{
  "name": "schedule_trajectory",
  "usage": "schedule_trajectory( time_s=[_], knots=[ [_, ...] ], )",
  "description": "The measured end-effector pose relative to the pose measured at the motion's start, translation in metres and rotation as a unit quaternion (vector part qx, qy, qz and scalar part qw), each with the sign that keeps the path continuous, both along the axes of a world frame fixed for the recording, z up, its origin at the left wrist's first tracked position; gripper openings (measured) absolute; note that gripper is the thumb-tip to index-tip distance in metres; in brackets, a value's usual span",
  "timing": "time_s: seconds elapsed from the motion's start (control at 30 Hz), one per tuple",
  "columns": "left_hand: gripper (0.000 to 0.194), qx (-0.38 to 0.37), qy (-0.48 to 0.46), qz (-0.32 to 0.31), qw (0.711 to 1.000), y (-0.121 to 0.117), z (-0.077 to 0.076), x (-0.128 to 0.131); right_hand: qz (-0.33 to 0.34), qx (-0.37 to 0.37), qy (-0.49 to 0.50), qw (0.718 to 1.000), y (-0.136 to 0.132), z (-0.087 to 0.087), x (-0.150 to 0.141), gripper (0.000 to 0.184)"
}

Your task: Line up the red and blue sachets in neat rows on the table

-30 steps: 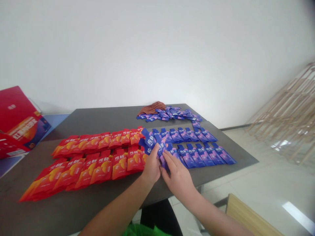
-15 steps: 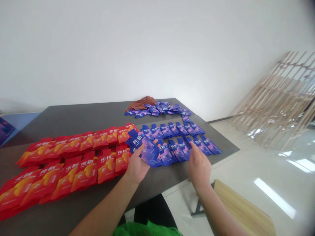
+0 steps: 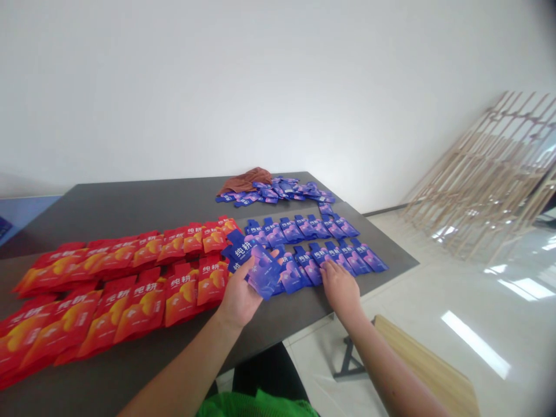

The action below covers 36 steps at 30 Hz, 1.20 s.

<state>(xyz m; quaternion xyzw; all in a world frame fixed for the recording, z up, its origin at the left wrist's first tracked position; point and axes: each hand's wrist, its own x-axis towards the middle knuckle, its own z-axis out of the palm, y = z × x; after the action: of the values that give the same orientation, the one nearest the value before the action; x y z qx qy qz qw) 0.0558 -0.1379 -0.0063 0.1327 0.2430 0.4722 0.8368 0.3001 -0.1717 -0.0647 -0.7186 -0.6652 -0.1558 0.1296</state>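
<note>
My left hand (image 3: 238, 298) is closed on a fan of several blue sachets (image 3: 254, 263), held just above the dark table (image 3: 143, 205) where the red and blue rows meet. My right hand (image 3: 340, 288) rests with its fingers stretched out flat on the near row of blue sachets (image 3: 347, 255) lying on the table. A second row of blue sachets (image 3: 299, 227) lies behind it. Two overlapping rows of red sachets (image 3: 113, 278) stretch away to the left.
A loose heap of blue sachets (image 3: 282, 190) and a brown cloth (image 3: 245, 179) lie at the table's far edge. Slatted wooden frames (image 3: 490, 174) lean against the wall at right. A wooden board (image 3: 434, 370) is by my right forearm, above the shiny floor.
My hands were together on the blue bundle; the right hand has left it and moved right onto the near blue row. The left hand keeps the bundle. The view has swung right.
</note>
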Motion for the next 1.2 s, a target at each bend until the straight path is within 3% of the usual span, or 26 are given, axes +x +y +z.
schedule_trajectory(
  time_s=[0.17, 0.3, 0.47, 0.6, 0.7, 0.8, 0.9, 0.93, 1.0, 1.1, 1.2],
  knots=[
    [0.037, -0.010, 0.014, -0.001, 1.000, -0.002, 0.000, 0.003, 0.018, 0.081, 0.096, 0.992, -0.014, 0.023, -0.008, 0.034],
    [0.037, -0.017, 0.022, -0.019, 0.999, -0.004, 0.000, 0.006, 0.082, 0.081, 0.283, 0.952, -0.026, 0.048, -0.030, 0.030],
    [0.032, 0.025, 0.035, -0.071, 0.997, -0.009, -0.002, 0.008, 0.134, -0.041, 0.526, 0.839, -0.024, 0.054, -0.069, 0.031],
    [0.032, 0.036, 0.041, -0.096, 0.994, -0.012, -0.006, 0.009, 0.129, -0.070, 0.654, 0.742, -0.017, 0.051, -0.091, 0.026],
    [0.038, 0.016, 0.025, -0.110, 0.993, -0.012, -0.005, 0.008, 0.101, -0.095, 0.744, 0.654, -0.019, 0.054, -0.095, 0.027],
    [0.038, 0.009, 0.015, -0.076, 0.997, -0.010, 0.000, 0.007, 0.074, -0.101, 0.782, 0.610, -0.023, 0.059, -0.078, 0.033],
    [0.039, -0.004, 0.001, -0.045, 0.999, -0.008, 0.004, 0.006, 0.038, -0.059, 0.783, 0.618, -0.020, 0.062, -0.033, 0.041],
    [0.039, -0.011, -0.005, -0.045, 0.999, -0.008, 0.005, 0.006, 0.027, -0.036, 0.771, 0.635, -0.017, 0.063, -0.013, 0.042],
    [0.040, -0.025, -0.012, -0.047, 0.999, -0.008, 0.007, 0.006, -0.008, -0.012, 0.716, 0.698, -0.007, 0.063, 0.031, 0.044],
    [0.040, -0.035, -0.011, -0.054, 0.998, -0.009, 0.007, 0.007, -0.048, -0.022, 0.680, 0.731, 0.007, 0.059, 0.087, 0.038],
    [0.041, -0.030, -0.009, -0.060, 0.998, -0.011, 0.008, 0.009, -0.079, -0.065, 0.642, 0.760, 0.016, 0.048, 0.114, 0.027]
  ],
)
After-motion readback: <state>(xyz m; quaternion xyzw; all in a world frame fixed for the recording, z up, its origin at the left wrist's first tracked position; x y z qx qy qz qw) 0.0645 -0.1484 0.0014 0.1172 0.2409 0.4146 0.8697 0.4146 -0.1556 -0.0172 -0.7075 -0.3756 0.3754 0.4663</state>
